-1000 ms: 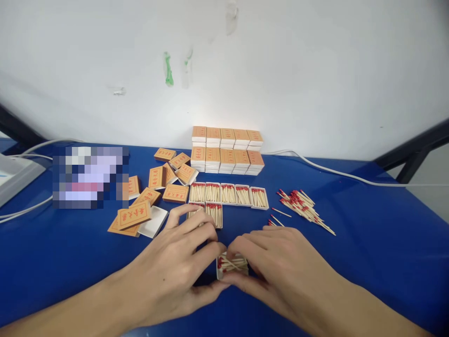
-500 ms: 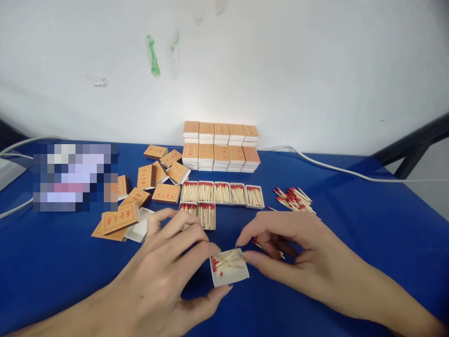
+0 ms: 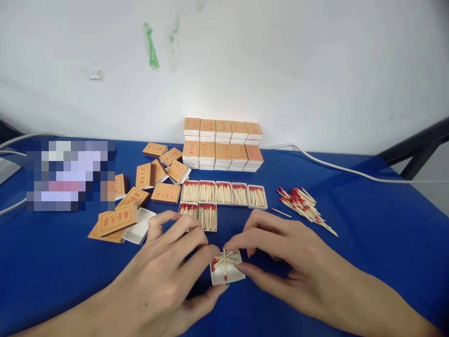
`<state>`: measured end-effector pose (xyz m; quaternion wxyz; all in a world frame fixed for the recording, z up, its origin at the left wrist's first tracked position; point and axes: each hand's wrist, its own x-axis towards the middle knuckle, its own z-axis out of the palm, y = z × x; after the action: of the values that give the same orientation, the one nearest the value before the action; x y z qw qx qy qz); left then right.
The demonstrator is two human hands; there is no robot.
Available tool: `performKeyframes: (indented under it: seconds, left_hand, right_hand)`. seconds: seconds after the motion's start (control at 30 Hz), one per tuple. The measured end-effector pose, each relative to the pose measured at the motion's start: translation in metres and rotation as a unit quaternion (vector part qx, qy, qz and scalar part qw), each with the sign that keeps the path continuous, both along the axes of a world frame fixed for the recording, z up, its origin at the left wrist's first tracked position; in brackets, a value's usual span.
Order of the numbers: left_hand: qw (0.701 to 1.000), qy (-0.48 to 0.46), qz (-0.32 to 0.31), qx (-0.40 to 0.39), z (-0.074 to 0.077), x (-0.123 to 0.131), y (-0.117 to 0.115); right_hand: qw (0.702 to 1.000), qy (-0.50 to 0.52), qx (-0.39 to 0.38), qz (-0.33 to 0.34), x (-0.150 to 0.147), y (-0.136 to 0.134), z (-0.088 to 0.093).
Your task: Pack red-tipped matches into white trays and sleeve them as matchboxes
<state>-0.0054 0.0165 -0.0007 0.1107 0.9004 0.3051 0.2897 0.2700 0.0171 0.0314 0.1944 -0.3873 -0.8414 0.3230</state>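
Note:
My left hand (image 3: 168,264) grips a small white matchbox tray (image 3: 235,277) between its fingers at the top left and the thumb at the lower edge. Inside, a few red-headed matches (image 3: 220,260) lie crossed, most with heads to the left. One match (image 3: 225,269) points its head toward me, its other end at my right index fingertip. My right hand (image 3: 280,250) is bent at the tray's right side, thumb against that edge and index finger on the match. Its other fingers curl under, partly hidden, with pale stick ends just showing below them.
Several filled trays (image 3: 223,193) stand in rows beyond my hands. Behind them are stacked orange matchboxes (image 3: 222,152). Loose matchbox sleeves (image 3: 117,220) and a white tray (image 3: 140,227) lie left. Right are a match pile (image 3: 305,206), a stray match (image 3: 280,212) and a cable (image 3: 336,166).
My right index finger has moved left over the tray, away from the thumb. A match now lies crosswise on the others, head toward me. My left hand keeps its grip.

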Motion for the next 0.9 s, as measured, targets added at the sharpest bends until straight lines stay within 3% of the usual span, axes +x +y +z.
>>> performKeyframes:
  seconds: [0.3, 0.63, 0.9]
  left_hand:
    - [1.0, -0.002, -0.006, -0.006, 0.0, 0.0, 0.0]
    - [1.0, -0.004, -0.009, -0.004, -0.001, 0.001, 0.001]
    - [1.0, 0.01, -0.013, -0.006, -0.001, -0.002, 0.002]
  right_hand:
    - [0.995, -0.054, 0.08, 0.01, 0.0, -0.003, -0.009]
    - [0.996, -0.046, 0.076, 0.014, -0.002, -0.005, -0.01]
    - [0.995, -0.019, 0.088, -0.045, -0.008, -0.011, -0.014]
